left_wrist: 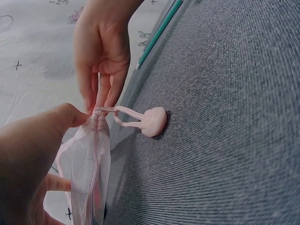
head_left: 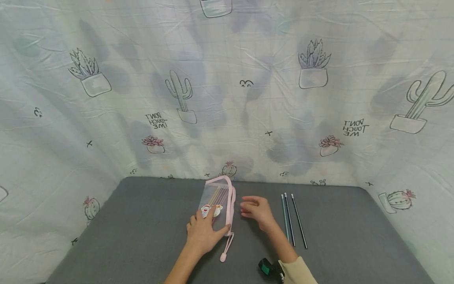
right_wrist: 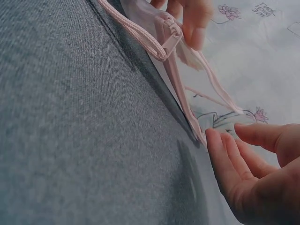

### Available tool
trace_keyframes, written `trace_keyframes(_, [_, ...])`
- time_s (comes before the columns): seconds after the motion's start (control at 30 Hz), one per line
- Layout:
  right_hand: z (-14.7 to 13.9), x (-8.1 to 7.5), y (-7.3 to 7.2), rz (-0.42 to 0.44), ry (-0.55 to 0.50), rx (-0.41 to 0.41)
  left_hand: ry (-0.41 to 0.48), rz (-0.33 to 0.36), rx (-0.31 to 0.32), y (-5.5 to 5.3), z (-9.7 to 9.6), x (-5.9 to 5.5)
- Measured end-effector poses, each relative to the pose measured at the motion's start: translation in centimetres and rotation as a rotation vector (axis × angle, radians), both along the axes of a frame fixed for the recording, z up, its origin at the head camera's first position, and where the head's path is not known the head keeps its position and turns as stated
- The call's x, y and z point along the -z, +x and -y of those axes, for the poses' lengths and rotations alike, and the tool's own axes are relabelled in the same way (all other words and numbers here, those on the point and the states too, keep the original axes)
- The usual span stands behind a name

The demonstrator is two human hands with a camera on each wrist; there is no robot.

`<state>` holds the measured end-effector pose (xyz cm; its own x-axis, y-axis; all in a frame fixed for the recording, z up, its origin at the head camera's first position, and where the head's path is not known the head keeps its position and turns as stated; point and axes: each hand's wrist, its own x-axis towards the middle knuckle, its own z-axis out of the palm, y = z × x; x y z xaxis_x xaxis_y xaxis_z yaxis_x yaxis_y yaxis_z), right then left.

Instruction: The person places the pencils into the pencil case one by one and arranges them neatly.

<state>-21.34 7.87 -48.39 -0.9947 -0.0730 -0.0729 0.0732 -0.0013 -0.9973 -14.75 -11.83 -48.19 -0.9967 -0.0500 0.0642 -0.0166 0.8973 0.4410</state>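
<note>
Three pencils (head_left: 290,219) are lying loose on the right part of the counter (head_left: 152,221), one green and two dark, with their upper ends pointing towards the far edge. The pencil case (head_left: 229,205) is lying to the left of them, near the middle of the far edge, and through its clear side more pencils (head_left: 218,197) are showing. Its zip slider (right_wrist: 172,42) is sitting at the end nearest to the person, and a cord is hanging from it with a pale pink bead (left_wrist: 154,122).

The left hand (head_left: 203,232) is holding the case: its fingers are lying over the clear side, beside the stickers (head_left: 205,210), while its thumb is resting at the pink border close to the slider. The right hand (head_left: 258,211) is hovering between the case and the loose pencils, just beside the zip side. Its grip is released; the fingers are bending a little, the thumb is standing apart, and nothing is being held.

In my judgement, the present step is concerning the mouth of the case: the left hand is steadying it, and the pink borders are seemingly parting, though how wide I cannot tell. The next move is probably calling for the left thumb to hold the border back, while the right hand is either widening the mouth or reaching for the green pencil, which is lying nearest.
</note>
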Motion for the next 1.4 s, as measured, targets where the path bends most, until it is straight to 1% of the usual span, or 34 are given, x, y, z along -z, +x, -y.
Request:
trace_keyframes(0.23, [-1.0, 0.0, 0.4, -0.018, 0.019, 0.021, -0.001, -0.008, 0.004, 0.0, -0.1, 0.2])
trace_keyframes(0.5, [-1.9, -0.4, 0.6, -0.038, 0.059, 0.049, -0.006, -0.013, 0.006, 0.0, -0.2, 0.3])
trace_keyframes(0.83, [-2.9, -0.9, 0.4, -0.048, 0.107, 0.077, -0.020, -0.006, 0.012, 0.0, -0.2, 0.3])
trace_keyframes(1.1, [-3.9, -1.3, 0.4, -0.066, 0.093, 0.107, -0.031, -0.018, 0.018, 0.0, 0.0, 0.5])
trace_keyframes(1.4, [-6.0, -1.4, 0.2, -0.085, 0.177, 0.171, -0.020, -0.025, 0.013, 0.1, 0.0, 0.7])
